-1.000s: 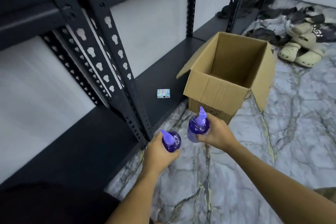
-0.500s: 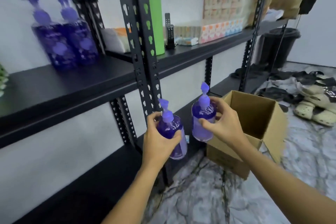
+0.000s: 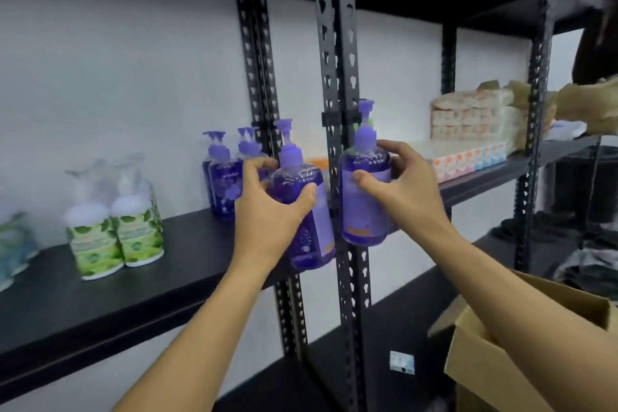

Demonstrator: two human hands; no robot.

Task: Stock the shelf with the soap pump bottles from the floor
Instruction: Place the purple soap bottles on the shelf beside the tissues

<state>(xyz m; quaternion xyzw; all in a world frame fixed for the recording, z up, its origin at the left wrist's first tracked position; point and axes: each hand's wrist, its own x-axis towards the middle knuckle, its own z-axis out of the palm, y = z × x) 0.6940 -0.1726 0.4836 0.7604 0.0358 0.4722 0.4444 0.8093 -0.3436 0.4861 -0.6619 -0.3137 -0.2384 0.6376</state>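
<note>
I hold two purple soap pump bottles upright in front of the black metal shelf (image 3: 187,244). My left hand (image 3: 267,207) grips the left bottle (image 3: 306,221) around its body, just left of the front upright post (image 3: 337,77). In my right hand (image 3: 404,184) is the right bottle (image 3: 363,204), held level with the post and partly across it. Two more purple pump bottles (image 3: 222,177) stand on the shelf behind my left hand, close to the wall.
Green-labelled pump bottles (image 3: 113,227) stand further left on the same shelf, with blue ones at the edge. Stacked packets and boxes (image 3: 468,137) fill the shelf's right section. An open cardboard box (image 3: 495,361) sits low right. A small white box (image 3: 401,361) lies on the bottom shelf.
Both hands have lifted the purple bottles from floor level up to the middle shelf's height. The view has tilted up from the floor and box to the shelf.
</note>
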